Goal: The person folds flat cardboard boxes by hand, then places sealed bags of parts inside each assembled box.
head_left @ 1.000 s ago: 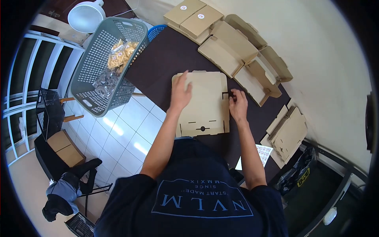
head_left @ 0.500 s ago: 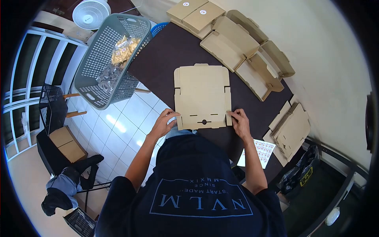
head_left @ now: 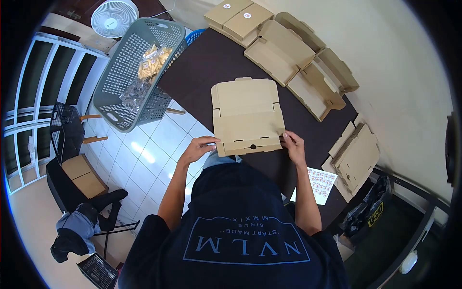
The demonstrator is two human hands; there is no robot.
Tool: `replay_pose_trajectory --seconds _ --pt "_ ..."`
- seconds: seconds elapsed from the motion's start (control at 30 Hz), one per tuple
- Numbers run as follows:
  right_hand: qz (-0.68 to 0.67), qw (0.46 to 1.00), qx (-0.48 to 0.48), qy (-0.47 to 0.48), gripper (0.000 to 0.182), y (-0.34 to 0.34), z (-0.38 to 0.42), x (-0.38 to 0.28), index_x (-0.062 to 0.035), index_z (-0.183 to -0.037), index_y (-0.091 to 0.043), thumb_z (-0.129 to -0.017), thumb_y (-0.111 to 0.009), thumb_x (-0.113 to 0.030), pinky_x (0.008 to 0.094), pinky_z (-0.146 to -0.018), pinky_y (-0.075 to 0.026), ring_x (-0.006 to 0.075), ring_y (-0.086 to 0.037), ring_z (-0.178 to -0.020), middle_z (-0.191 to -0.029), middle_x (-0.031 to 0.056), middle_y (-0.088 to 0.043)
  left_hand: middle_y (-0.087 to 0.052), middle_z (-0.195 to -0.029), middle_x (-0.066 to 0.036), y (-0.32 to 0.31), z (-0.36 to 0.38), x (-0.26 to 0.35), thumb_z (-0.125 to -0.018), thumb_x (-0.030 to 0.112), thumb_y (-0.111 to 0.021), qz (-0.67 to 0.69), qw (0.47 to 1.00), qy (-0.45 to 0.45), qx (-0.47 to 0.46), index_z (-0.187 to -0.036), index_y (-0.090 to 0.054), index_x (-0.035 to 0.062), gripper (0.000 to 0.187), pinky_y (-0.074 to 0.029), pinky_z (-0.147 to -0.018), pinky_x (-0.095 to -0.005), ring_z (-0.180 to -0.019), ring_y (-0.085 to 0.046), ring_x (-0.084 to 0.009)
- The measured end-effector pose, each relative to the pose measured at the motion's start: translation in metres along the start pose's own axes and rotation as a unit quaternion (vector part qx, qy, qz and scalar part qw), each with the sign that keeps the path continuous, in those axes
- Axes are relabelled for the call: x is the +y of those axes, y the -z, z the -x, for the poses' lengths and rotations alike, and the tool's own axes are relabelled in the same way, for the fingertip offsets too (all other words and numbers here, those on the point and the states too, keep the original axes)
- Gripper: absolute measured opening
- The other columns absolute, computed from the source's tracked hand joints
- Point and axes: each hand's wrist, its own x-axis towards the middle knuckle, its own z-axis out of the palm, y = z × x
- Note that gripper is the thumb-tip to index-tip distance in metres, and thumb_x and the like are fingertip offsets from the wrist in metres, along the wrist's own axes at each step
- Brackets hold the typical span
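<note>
A partly folded cardboard box blank (head_left: 248, 103) lies on the dark table in front of me, its tabbed flap pointing away. Its near panel, with a round hole and two slots, is bent upward. At the near left corner my left hand (head_left: 198, 148) pinches the cardboard edge between thumb and fingers. My right hand (head_left: 293, 145) grips the near right corner, where a side flap is turned up.
Open boxes (head_left: 281, 50) and closed boxes (head_left: 240, 17) line the table's far edge. Flat cardboard (head_left: 356, 156) and a sticker sheet (head_left: 320, 185) lie right. A basket (head_left: 115, 72) with packets stands left. Another person (head_left: 77, 226) is at lower left.
The near panel and right side flap have been folded up from flat. My right hand has moved slightly with its corner; my left stays at the left corner.
</note>
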Motion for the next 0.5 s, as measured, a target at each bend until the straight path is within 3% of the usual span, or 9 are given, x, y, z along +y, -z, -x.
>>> replay_pose_trajectory --seconds 0.23,0.33,0.5 --pt "-0.257 0.964 -0.027 -0.057 0.025 -0.007 -0.001 0.012 0.0063 -0.113 -0.064 -0.098 -0.059 -0.013 0.0353 -0.080 -0.059 0.0232 -0.069 -0.092 -0.104 0.0145 -0.068 -0.068 -0.110 -0.014 -0.002 0.000 -0.024 -0.092 0.005 -0.064 0.091 0.994 -0.005 0.056 -0.112 -0.069 -0.0035 0.022 -0.056 -0.085 -0.0324 -0.100 -0.065 -0.0189" --pt "-0.263 0.962 -0.024 -0.069 0.026 -0.008 0.001 0.009 0.0076 -0.114 -0.062 -0.098 -0.058 -0.012 0.0349 -0.080 -0.059 0.0235 -0.070 -0.091 -0.104 0.0155 -0.068 -0.071 -0.100 -0.012 -0.011 0.000 -0.022 -0.092 0.006 -0.066 0.182 0.974 0.015 0.134 -0.105 -0.071 -0.0047 0.018 -0.057 -0.078 -0.0303 -0.090 -0.066 -0.0166" --pt "-0.150 0.985 -0.006 -0.085 0.020 -0.014 -0.002 0.010 0.0040 -0.107 -0.068 -0.095 -0.063 -0.011 0.0319 -0.079 -0.059 0.0198 -0.068 -0.089 -0.102 0.0105 -0.068 -0.071 -0.096 -0.013 -0.027 -0.008 -0.031 -0.092 0.008 -0.066 0.128 0.976 -0.011 0.174 -0.107 -0.071 -0.0049 0.020 -0.057 -0.071 -0.0276 -0.084 -0.066 -0.0162"
